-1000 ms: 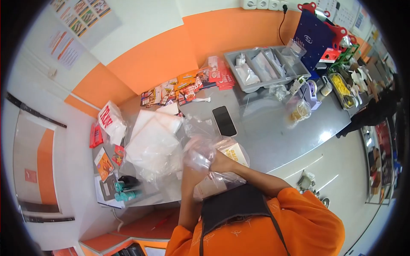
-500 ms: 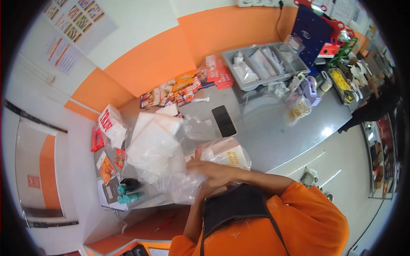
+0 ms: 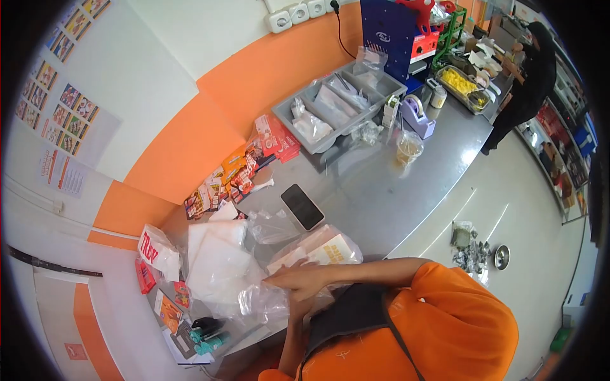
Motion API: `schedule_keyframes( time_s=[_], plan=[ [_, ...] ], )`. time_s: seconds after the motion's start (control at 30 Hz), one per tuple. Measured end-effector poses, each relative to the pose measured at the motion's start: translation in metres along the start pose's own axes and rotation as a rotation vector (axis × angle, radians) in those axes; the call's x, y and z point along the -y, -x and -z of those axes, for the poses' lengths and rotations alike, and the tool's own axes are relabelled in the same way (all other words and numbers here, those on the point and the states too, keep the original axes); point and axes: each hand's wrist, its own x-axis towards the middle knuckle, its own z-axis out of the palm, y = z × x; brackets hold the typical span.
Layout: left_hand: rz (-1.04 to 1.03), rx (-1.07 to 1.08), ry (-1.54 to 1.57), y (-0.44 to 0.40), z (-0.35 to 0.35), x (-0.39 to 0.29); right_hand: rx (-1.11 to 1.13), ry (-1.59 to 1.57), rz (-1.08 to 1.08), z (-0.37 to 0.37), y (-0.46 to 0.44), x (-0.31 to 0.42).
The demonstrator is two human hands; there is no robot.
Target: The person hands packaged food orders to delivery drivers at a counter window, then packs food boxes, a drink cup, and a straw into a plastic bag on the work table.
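My right hand reaches across my front with its fingers drawn together on thin clear plastic, at the edge of a clear plastic bag. Inside that bag lies a pale box with yellow lettering. My left hand is under and behind the right one, its fingers mostly hidden. Just left of both hands is a stack of clear plastic bags spread over the table edge. Beyond the hands lie a crumpled clear bag and a black phone.
Sachets and red cards line the wall. A grey divided tray, tape dispenser and bagged drink cup stand farther along the steel table. A metal bowl is on the floor; a person in black stands far right.
The view has swung right, showing more of the floor and the person in black. My hands stay together by the bagged box; the right fingers, raised earlier, now lie lower and point left.
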Motion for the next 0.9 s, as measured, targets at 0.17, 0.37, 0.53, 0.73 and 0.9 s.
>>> schedule_keyframes(
  time_s=[0.17, 0.37, 0.53, 0.73, 0.9],
  plan=[
    [-0.140, 0.049, -0.137, -0.007, 0.000, 0.019, 0.198, 0.114, -0.199, 0.018, -0.017, 0.046],
    [-0.041, 0.180, 0.028, 0.005, 0.004, 0.051, 0.012, 0.145, 0.036, 0.027, -0.011, -0.004],
    [0.204, 0.027, 0.113, -0.031, -0.001, -0.011, 0.424, -0.399, -0.003, 0.116, -0.028, -0.023],
    [0.209, 0.313, 0.067, -0.053, 0.029, -0.026, 0.571, -0.422, -0.305, 0.085, -0.061, -0.119],
    [0.203, 0.374, 0.074, -0.080, 0.034, -0.022, 0.240, -0.463, -0.413, 0.082, -0.018, -0.156]
  ],
)
